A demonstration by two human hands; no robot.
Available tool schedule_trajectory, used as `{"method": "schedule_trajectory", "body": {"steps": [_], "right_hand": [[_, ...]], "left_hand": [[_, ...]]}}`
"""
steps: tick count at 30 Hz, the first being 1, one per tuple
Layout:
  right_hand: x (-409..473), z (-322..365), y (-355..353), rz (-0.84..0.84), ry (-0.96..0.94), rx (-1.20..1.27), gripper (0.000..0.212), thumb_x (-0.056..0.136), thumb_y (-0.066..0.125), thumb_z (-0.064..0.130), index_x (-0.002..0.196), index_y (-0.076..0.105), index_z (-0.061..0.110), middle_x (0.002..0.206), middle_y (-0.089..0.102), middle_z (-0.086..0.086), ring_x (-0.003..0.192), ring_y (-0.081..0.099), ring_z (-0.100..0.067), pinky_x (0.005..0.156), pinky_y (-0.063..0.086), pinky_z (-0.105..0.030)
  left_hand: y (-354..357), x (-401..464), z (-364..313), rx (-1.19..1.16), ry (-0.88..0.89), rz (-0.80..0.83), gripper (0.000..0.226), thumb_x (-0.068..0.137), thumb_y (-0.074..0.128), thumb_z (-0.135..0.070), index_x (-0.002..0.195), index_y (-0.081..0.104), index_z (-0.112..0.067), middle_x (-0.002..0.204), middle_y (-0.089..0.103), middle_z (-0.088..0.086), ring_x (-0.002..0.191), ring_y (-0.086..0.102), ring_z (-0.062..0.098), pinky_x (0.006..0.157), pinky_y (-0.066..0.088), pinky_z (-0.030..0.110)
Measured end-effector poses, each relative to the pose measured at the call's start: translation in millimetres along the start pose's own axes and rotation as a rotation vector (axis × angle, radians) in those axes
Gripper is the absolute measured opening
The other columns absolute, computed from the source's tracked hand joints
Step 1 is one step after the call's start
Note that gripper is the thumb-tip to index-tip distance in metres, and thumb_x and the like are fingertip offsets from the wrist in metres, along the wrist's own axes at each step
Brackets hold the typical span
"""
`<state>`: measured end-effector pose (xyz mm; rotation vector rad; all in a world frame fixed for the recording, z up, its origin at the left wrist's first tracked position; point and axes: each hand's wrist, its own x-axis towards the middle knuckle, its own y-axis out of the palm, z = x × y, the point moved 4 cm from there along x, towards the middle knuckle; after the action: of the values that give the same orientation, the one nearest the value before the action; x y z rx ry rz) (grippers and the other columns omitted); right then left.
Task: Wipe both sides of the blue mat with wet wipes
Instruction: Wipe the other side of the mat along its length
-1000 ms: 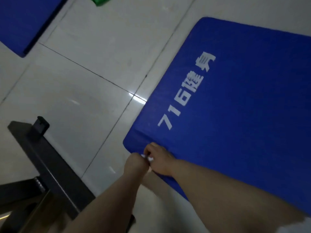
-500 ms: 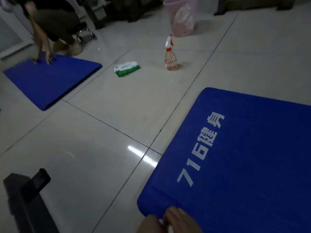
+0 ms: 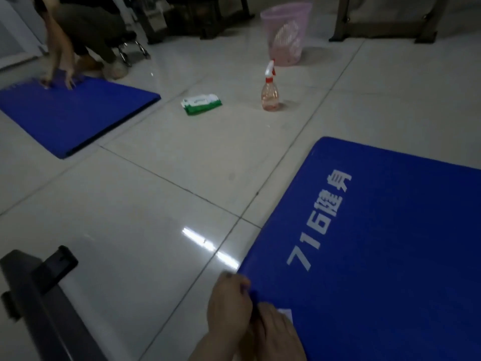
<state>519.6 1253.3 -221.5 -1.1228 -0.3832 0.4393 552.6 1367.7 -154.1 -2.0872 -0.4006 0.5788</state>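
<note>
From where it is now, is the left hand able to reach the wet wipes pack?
Probably not: the left hand grips the blue mat's near corner, and the pack lies far across bare floor.

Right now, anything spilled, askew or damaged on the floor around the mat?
Nothing stands out. The spray bottle stands upright on the tile, apart from the wet wipe pack, which lies flat. The pink bin is upright. No puddle shows. The left hand grips the blue mat at its near corner, beside the right hand.

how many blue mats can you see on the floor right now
2. One blue mat with white lettering lies at lower right under the wearer's hands; the other blue mat is at far left, under another person's hands.
</note>
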Motion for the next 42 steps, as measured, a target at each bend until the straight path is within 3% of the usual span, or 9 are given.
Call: {"method": "schedule_trajectory", "body": {"steps": [6,13,18,22,24,26,29,33,42], "right_hand": [[-25.5,-10.7,-2.4,0.069,-0.159,-0.235,0.061,0.074,0.030,0.031,0.116,0.066,0.006,0.130,0.058,-0.010,0.126,0.037,-0.027,0.111,0.013,-0.040],[-86.5,-53.8,-27.7,0.001,-0.123,-0.277,0.066,0.090,0.023,0.018,0.149,-0.002,0.003,0.158,0.000,-0.013,0.146,-0.003,-0.026,0.113,0.008,-0.038],[-88.9,-44.3,-32.8,-0.050,0.014,-0.215,0.059,0.089,0.026,0.015,0.147,0.022,0.005,0.157,0.007,-0.013,0.146,0.002,-0.024,0.113,0.013,-0.038],[-52.5,-18.3,-12.3,0.051,0.021,-0.243,0.056,0.082,0.031,0.024,0.131,0.054,0.007,0.142,0.043,-0.012,0.135,0.029,-0.026,0.114,0.016,-0.041],[-38.1,-17.0,-4.9,0.134,0.093,-0.189,0.059,0.076,0.029,0.027,0.120,0.065,0.010,0.134,0.055,-0.010,0.128,0.040,-0.023,0.113,0.029,-0.044],[-30.3,-11.9,-14.4,0.193,0.115,-0.171,0.062,0.080,0.023,0.026,0.131,0.054,0.009,0.142,0.045,-0.010,0.134,0.038,-0.027,0.109,0.024,-0.044],[-39.4,-15.6,-23.8,0.302,0.030,-0.382,0.056,0.093,0.013,0.026,0.144,-0.005,0.009,0.152,-0.014,-0.007,0.144,-0.012,-0.025,0.111,-0.015,-0.041],[-60.2,-30.7,-19.9,0.233,0.166,-0.199,0.052,0.095,0.016,0.025,0.141,0.034,0.008,0.147,0.040,-0.005,0.137,0.028,-0.021,0.116,0.012,-0.038],[-133.9,-75.1,-47.9,0.107,0.129,-0.320,0.060,0.084,0.023,0.019,0.141,0.023,0.003,0.150,0.024,-0.011,0.138,0.025,-0.024,0.115,0.010,-0.040]], "left_hand": [[20.7,-2.2,-7.0,-0.209,0.171,-0.062,0.034,0.096,0.045,-0.003,0.125,0.061,-0.014,0.141,0.043,-0.004,0.111,0.041,0.001,0.093,0.034,0.013],[47.7,4.3,5.9,-0.203,0.270,0.028,0.045,0.094,0.046,0.002,0.136,0.054,-0.013,0.154,0.031,-0.003,0.139,0.033,0.014,0.115,0.030,0.030],[53.9,2.4,9.0,-0.235,0.254,-0.047,0.041,0.097,0.046,-0.005,0.136,0.053,-0.012,0.152,0.034,-0.001,0.139,0.033,0.016,0.115,0.031,0.035],[52.7,3.7,-12.7,-0.387,0.222,-0.142,0.038,0.097,0.044,-0.001,0.132,0.056,-0.012,0.146,0.045,-0.002,0.137,0.035,0.011,0.110,0.027,0.020],[56.0,5.3,-26.1,-0.446,0.257,-0.084,0.039,0.099,0.041,-0.002,0.133,0.054,-0.013,0.145,0.045,-0.004,0.140,0.031,0.009,0.117,0.025,0.029],[63.2,7.1,-30.1,-0.386,0.319,-0.048,0.039,0.099,0.040,-0.003,0.134,0.054,-0.013,0.146,0.044,-0.003,0.140,0.024,0.006,0.120,0.018,0.036],[74.1,8.5,-23.6,-0.228,0.400,-0.047,0.040,0.098,0.039,-0.002,0.133,0.055,-0.010,0.147,0.045,0.003,0.139,0.023,0.009,0.120,0.012,0.035],[75.6,6.9,-25.0,-0.138,0.440,-0.089,0.039,0.094,0.040,-0.004,0.127,0.060,-0.003,0.143,0.049,0.010,0.139,0.034,0.027,0.117,0.019,0.044],[74.5,1.7,-29.9,-0.006,0.488,-0.090,0.037,0.092,0.048,0.006,0.128,0.058,0.003,0.144,0.046,0.018,0.138,0.034,0.037,0.117,0.020,0.050]]}}
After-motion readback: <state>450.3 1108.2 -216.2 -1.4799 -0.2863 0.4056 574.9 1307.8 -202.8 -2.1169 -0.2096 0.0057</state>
